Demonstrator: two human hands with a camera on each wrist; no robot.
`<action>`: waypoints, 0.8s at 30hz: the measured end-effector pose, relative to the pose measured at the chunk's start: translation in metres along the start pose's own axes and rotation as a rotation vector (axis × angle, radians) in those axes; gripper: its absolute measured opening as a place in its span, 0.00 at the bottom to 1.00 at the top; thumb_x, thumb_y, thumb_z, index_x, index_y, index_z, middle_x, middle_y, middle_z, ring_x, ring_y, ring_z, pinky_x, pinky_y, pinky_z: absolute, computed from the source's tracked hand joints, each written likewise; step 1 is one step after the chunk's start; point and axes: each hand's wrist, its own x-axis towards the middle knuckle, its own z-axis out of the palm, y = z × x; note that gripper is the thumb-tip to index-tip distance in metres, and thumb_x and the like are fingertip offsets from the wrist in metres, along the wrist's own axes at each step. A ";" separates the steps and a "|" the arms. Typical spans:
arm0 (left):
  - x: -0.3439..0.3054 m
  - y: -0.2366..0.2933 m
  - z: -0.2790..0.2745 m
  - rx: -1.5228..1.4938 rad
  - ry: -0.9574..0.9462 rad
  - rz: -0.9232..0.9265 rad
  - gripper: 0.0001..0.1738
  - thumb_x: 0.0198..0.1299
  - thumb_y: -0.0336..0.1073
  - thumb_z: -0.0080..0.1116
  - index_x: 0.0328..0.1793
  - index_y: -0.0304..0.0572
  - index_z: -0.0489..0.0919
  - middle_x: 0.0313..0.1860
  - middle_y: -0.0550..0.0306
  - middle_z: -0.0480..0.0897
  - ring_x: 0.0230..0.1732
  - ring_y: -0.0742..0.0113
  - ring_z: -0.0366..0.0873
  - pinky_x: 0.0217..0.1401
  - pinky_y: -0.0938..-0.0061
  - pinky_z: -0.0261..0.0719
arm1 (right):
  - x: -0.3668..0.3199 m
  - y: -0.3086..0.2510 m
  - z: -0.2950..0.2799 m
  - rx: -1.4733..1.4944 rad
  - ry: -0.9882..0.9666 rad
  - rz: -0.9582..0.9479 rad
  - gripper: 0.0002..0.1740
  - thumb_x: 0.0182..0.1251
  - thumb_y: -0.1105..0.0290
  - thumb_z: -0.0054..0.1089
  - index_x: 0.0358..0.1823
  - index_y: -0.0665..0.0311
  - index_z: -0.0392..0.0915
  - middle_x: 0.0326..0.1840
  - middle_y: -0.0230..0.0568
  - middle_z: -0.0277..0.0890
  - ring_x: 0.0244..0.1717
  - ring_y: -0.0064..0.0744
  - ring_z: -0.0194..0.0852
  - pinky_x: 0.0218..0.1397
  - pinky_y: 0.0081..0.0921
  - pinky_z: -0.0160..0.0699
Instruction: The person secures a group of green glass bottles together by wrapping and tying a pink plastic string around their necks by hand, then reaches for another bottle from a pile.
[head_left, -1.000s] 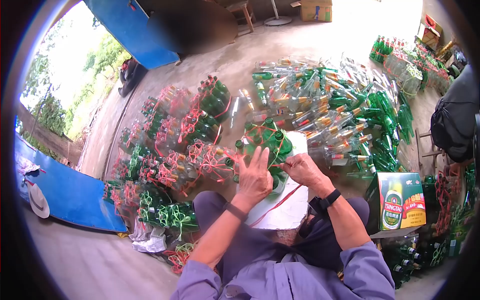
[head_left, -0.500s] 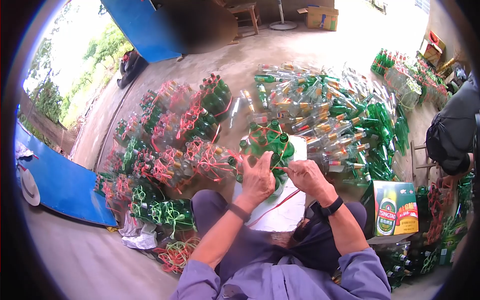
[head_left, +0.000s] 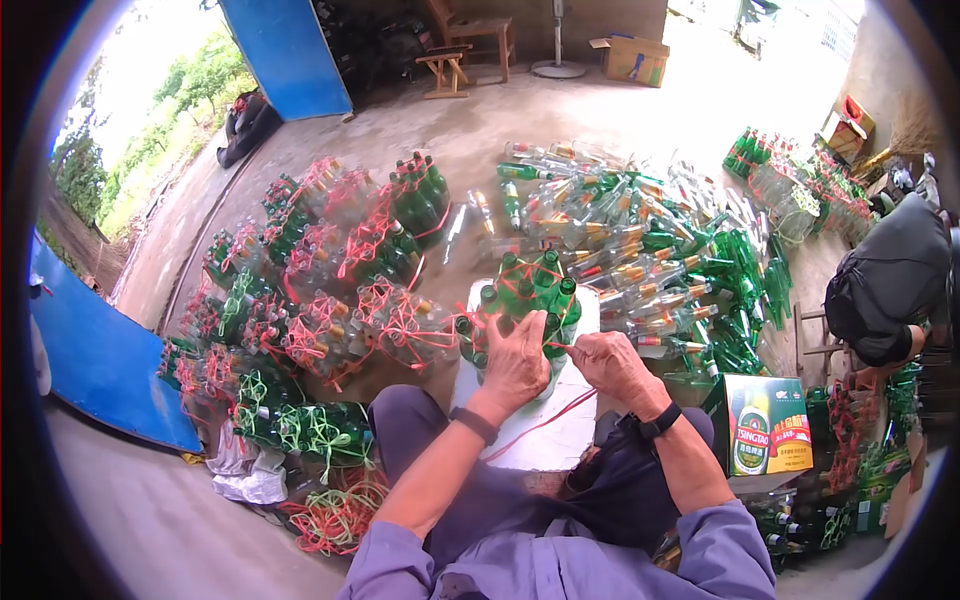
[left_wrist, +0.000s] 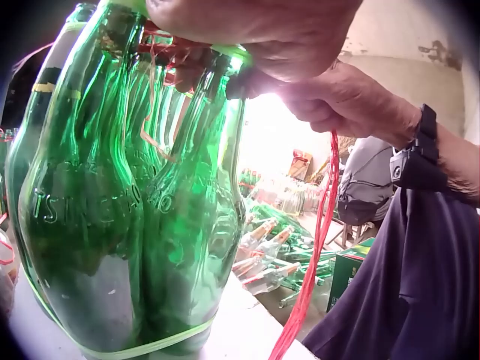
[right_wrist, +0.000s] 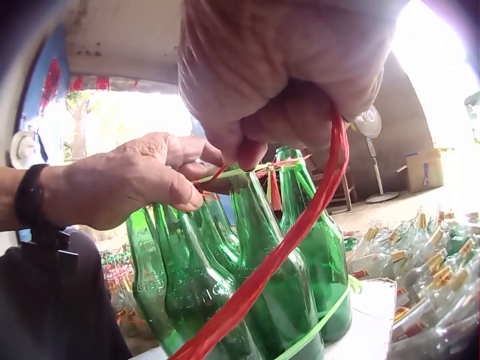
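A bundle of green glass bottles [head_left: 545, 290] stands upright on a white block [head_left: 545, 440] between the person's knees. A pale green band [left_wrist: 150, 346] circles the bottles low down, and red and green string crosses their necks. My left hand [head_left: 517, 362] lies over the near necks, thumb and fingers curled about the tops; its fingertips are partly hidden. Beside it on the right, my right hand [head_left: 612, 368] grips red plastic string [right_wrist: 279, 259] close to the necks. The string's loose length hangs from that hand past the bottles, across the block.
Tied bottle bundles [head_left: 320, 335] fill the floor on the left, near a heap of loose string [head_left: 340, 512]. Loose bottles [head_left: 640, 250] lie in a pile ahead right. A Tsingtao carton [head_left: 765, 430] stands by the right knee, a dark backpack [head_left: 885, 285] beyond it.
The head view has tilted up and turned slightly right, showing more of the far chair and fan stand. Both hands stay at the bottle necks, with the right hand still gripping the red string.
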 end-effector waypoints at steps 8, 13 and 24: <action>-0.003 -0.010 -0.010 -0.042 -0.056 0.071 0.36 0.53 0.29 0.59 0.72 0.34 0.69 0.65 0.43 0.81 0.67 0.53 0.78 0.78 0.40 0.54 | 0.008 -0.017 -0.014 -0.151 -0.135 -0.068 0.11 0.70 0.67 0.62 0.30 0.64 0.77 0.24 0.53 0.77 0.28 0.59 0.79 0.30 0.49 0.75; -0.004 -0.019 -0.013 -0.097 -0.095 0.093 0.35 0.53 0.28 0.58 0.71 0.36 0.70 0.65 0.44 0.82 0.66 0.52 0.78 0.78 0.42 0.54 | 0.023 -0.024 -0.019 -0.225 -0.234 -0.082 0.04 0.69 0.71 0.58 0.36 0.62 0.77 0.30 0.51 0.80 0.31 0.57 0.81 0.32 0.48 0.76; -0.002 -0.020 -0.011 -0.154 -0.070 0.073 0.37 0.52 0.22 0.55 0.73 0.35 0.64 0.53 0.48 0.85 0.55 0.48 0.83 0.77 0.37 0.55 | 0.088 0.003 0.000 -0.303 -0.305 -0.183 0.11 0.58 0.64 0.68 0.27 0.64 0.80 0.29 0.51 0.80 0.33 0.55 0.82 0.36 0.46 0.78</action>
